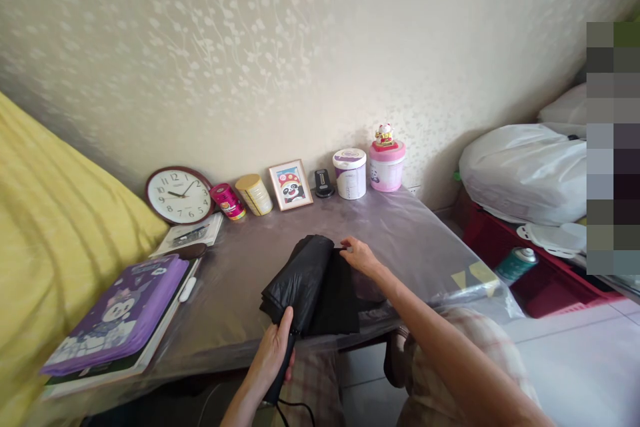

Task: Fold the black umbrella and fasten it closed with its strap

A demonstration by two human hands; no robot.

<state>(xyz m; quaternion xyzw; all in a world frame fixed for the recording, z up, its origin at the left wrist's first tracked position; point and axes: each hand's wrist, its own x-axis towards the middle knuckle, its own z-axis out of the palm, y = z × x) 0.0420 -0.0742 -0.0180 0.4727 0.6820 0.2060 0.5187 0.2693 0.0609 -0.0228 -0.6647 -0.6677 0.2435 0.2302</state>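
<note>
A black folding umbrella [305, 280] lies slanted over the near edge of the table, its glossy canopy loosely folded. My left hand [276, 353] is wrapped round its handle, thumb on top, and a wrist strap [297, 404] hangs from the lower end. Under and beside the canopy spreads a flat, matte black cloth [343, 300]; whether it is part of the umbrella or a separate piece, I cannot tell. At the cloth's upper right corner my right hand [357, 257] pinches the edge between thumb and fingers.
Along the wall stand a clock [180, 195], a pink can [228, 201], a yellow-lidded tin [254, 195], a framed panda picture [291, 185] and two tubs [351, 175]. A purple folder [117, 313] lies left, beside a yellow curtain [60, 267]. White bags [520, 170] sit right.
</note>
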